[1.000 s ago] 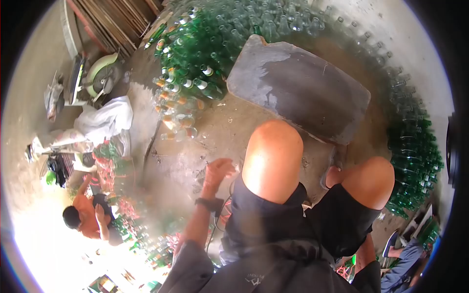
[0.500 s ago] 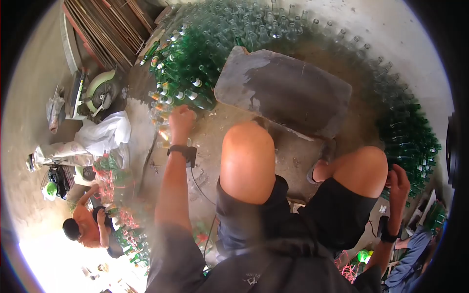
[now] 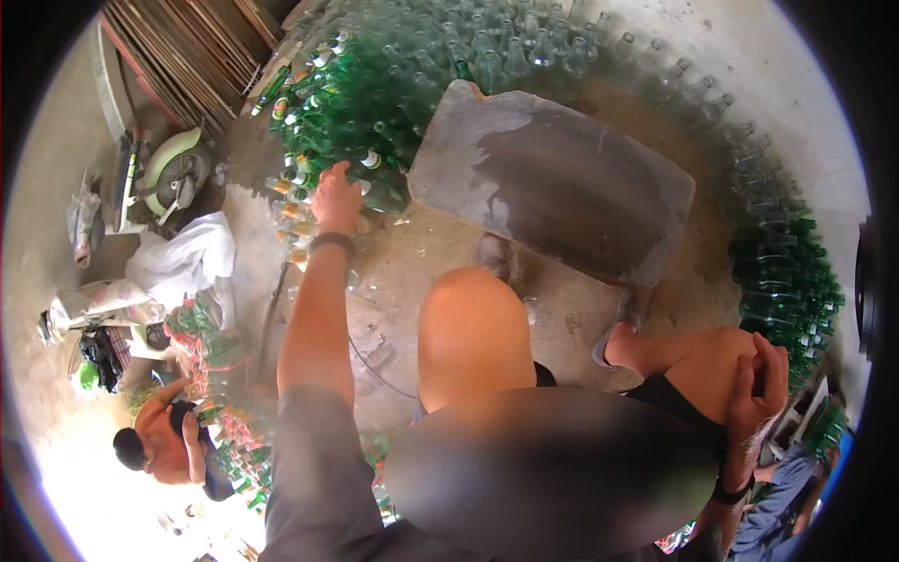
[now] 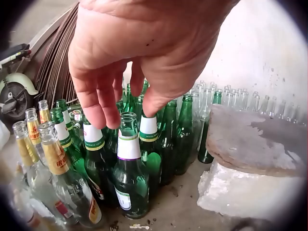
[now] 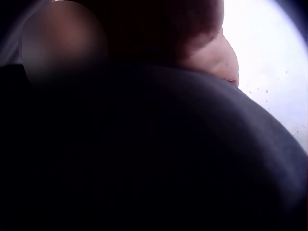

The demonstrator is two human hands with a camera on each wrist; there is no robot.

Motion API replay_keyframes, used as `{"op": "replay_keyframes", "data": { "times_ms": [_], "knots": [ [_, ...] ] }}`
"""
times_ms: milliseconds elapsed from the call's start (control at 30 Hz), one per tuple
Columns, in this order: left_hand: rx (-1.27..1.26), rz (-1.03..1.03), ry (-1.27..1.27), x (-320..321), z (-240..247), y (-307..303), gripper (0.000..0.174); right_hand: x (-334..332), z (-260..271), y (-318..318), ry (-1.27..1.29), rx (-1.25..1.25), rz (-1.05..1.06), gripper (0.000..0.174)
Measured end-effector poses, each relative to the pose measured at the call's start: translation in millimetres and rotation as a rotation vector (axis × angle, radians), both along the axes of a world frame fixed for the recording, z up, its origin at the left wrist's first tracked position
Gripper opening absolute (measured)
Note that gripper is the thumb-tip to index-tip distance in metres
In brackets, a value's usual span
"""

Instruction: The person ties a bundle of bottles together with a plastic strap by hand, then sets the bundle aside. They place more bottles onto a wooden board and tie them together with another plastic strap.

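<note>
My left hand (image 3: 335,199) reaches down over the green glass bottles at the left of the group. In the left wrist view, its thumb and fingers (image 4: 98,113) hang apart just above a green bottle (image 4: 130,178) with a white neck label. The neck of that bottle stands right below the gap between them. Around it are more green bottles (image 4: 185,134) and clear bottles with orange-gold neck labels (image 4: 54,154). My right hand (image 3: 758,379) rests by the right knee, its fingers loosely bent and holding nothing. The right wrist view is mostly dark cloth.
A grey stone slab (image 3: 562,178) lies in front of my legs, on a pale block (image 4: 240,192). Clear bottles (image 3: 538,47) line the wall, with green ones (image 3: 782,281) at the right. A person in orange (image 3: 167,440) sits at the left; another person's blue trousers (image 3: 777,506) show lower right.
My left hand has moved forward and left from beside my knee to over the green bottles. The right hand has come up from beside the thigh to the right knee.
</note>
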State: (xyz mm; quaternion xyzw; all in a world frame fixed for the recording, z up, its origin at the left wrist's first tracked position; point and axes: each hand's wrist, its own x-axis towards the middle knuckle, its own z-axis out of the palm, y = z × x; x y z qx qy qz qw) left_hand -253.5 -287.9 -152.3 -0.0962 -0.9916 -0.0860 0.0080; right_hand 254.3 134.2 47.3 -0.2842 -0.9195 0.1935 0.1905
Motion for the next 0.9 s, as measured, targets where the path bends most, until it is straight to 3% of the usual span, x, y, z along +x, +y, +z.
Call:
{"op": "replay_keyframes", "data": {
  "times_ms": [200, 367, 633, 900],
  "knots": [
    [0.035, -0.071, -0.010, -16.8, -34.9, -4.5, 0.032, -10.1, 3.9, -6.0, -0.049, 0.026, -0.006, 0.033],
    [0.037, -0.112, 0.012, -14.8, -36.5, -6.5, 0.033, -15.3, 7.0, -13.0, -0.036, 0.008, -0.041, 0.035],
    [0.018, -0.081, 0.009, 5.5, -3.6, -1.3, 0.030, -21.1, 10.6, -18.0, -0.020, 0.027, -0.004, 0.034],
    [0.117, -0.196, 0.058, 41.0, 78.7, -7.8, 0.028, -16.4, 7.5, -19.1, 0.020, 0.079, 0.016, 0.033]
  ]
}}
